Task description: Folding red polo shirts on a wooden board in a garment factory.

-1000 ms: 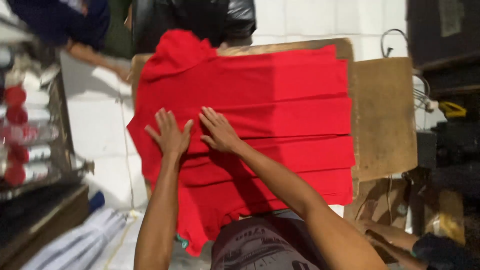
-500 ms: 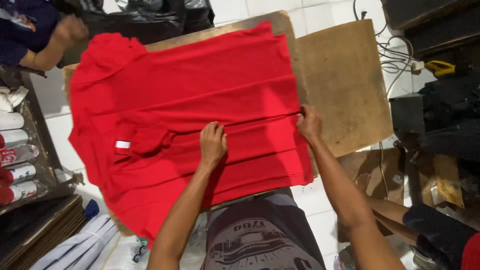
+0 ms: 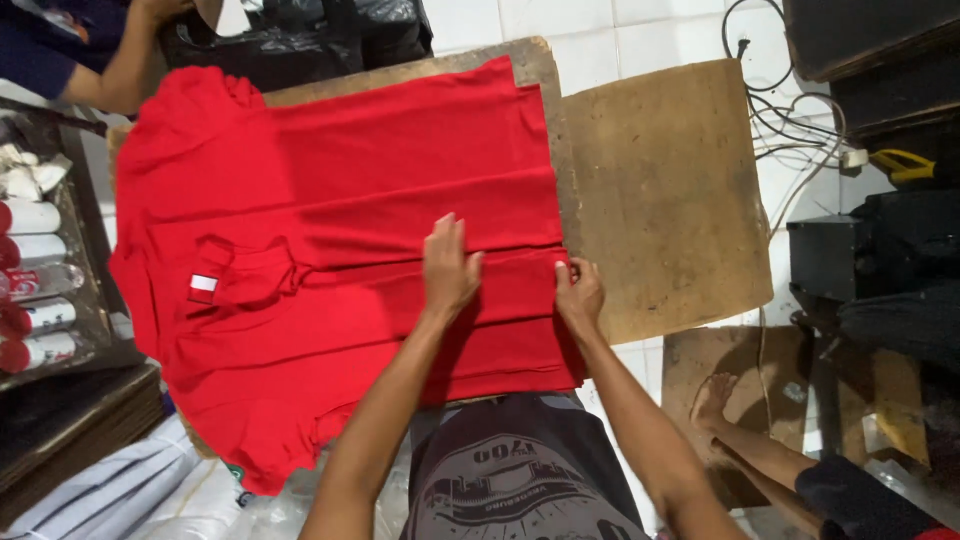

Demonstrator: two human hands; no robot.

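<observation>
Left hand [image 3: 450,270]: I see it flat, fingers open, on red shirt [image 3: 340,260].
Right hand [image 3: 578,292]: grip pinches shirt's right edge.
Counter [image 3: 670,190]: wooden, under shirt.

A small red-and-white rectangular label [image 3: 203,288] sits on the red shirt [image 3: 380,150], seemingly its sleeve.

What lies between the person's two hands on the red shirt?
In the head view, only a short stretch of folded red shirt lies between the left hand, pressed flat, and the right hand, pinching the shirt's edge. Nothing else lies there.
</observation>
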